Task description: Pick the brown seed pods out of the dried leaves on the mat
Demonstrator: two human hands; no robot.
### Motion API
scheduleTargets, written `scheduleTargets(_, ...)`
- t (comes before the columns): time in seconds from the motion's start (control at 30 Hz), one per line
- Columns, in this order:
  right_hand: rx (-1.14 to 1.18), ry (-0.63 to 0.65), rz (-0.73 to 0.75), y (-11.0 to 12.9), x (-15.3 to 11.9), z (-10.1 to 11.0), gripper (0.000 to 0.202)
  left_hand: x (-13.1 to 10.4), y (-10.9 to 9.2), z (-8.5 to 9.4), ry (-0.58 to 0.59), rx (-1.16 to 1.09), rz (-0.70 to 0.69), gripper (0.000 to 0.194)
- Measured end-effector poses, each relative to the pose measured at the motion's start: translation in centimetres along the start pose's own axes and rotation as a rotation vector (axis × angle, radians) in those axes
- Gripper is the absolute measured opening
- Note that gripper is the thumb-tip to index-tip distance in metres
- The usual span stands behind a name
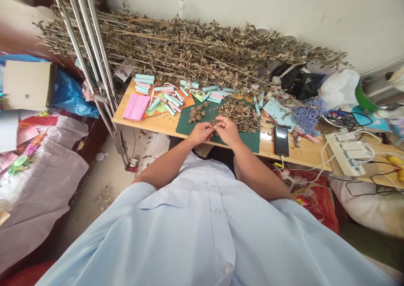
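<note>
"Largest first?"

"Dried leafy stalks, spread in a long tangle across the far side, well beyond the near edge of the table."

"And on the table?"

"A green mat, with a heap of loose dried leaves towards its right side."

"Hands?"

"Both over the near part of the mat. Right hand just beside the heap, left hand next to it, fingertips nearly meeting. Grip pinched together on each, seemingly around a small dried bit; too tiny to identify."

"Anything smaller around?"

"A phone to the right of the mat, plugged into a white cable. Knobbly brown clumps, grouped left of the heap. Then paper tubes, pink and pale blue, scattered farther left and along the far edge of the mat."

"How far along, judging by that?"

"Partway, probably. A fair amount of leaf already loose, several clumps grouped, many tubes already rolled. Plenty of leaf on the stalks, though, and flat coloured paper not rolled at all."
</note>
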State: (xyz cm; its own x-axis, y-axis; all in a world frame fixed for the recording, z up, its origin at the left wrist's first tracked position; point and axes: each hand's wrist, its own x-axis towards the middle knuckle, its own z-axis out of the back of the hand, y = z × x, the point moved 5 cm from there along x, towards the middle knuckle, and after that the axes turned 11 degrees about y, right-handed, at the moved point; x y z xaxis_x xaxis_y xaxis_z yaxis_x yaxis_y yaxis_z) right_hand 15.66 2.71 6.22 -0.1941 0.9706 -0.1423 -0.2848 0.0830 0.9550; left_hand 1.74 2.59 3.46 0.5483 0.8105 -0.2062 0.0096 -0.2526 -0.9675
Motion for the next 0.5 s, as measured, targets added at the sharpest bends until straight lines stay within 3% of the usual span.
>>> scheduleTargets(0.27,0.053,-0.132,-0.019,-0.6,0.38,0.2,0.042,-0.04,-0.04,-0.01,0.001,-0.015,-0.007,0.01)
scheduleTargets(0.5,0.103,-0.128,-0.002,-0.66,0.37,0.54,0.042,-0.05,0.06,0.11,-0.034,-0.048,-0.052,0.013)
